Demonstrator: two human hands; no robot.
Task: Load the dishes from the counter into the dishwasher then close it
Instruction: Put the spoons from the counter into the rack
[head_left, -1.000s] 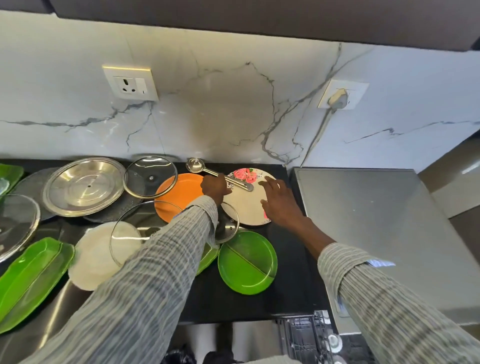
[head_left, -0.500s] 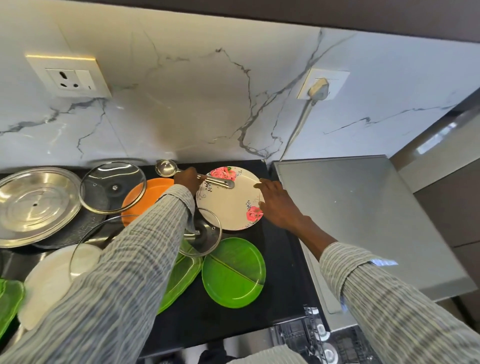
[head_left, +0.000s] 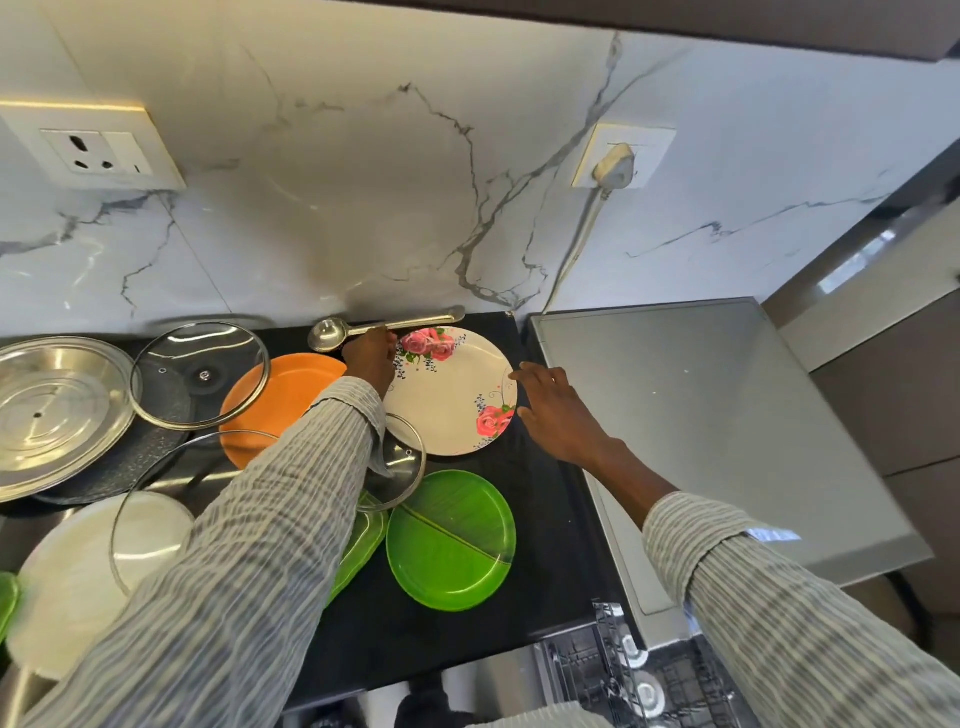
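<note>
A white plate with pink roses (head_left: 447, 395) lies on the black counter (head_left: 550, 519) near the wall. My left hand (head_left: 370, 358) grips the handle of a steel ladle (head_left: 332, 332), which now sits behind the plate along the wall, its bowl to the left. My right hand (head_left: 556, 410) rests at the plate's right rim, its fingers touching the edge. An orange plate (head_left: 280, 395) lies left of the floral one. A round green plate (head_left: 452, 540) is in front. My left sleeve hides part of a small glass lid (head_left: 400, 467).
Left of the plates lie a glass lid (head_left: 200, 374), a steel lid (head_left: 52, 415), a white plate (head_left: 67, 587) and a large glass lid (head_left: 150, 519). The grey dishwasher top (head_left: 701, 415) is on the right. Its open rack (head_left: 649, 675) shows below the counter edge. A plugged cord (head_left: 582, 234) hangs on the wall.
My left hand has moved the ladle off the floral plate to the back of the counter. My right hand has slid to the plate's right rim.
</note>
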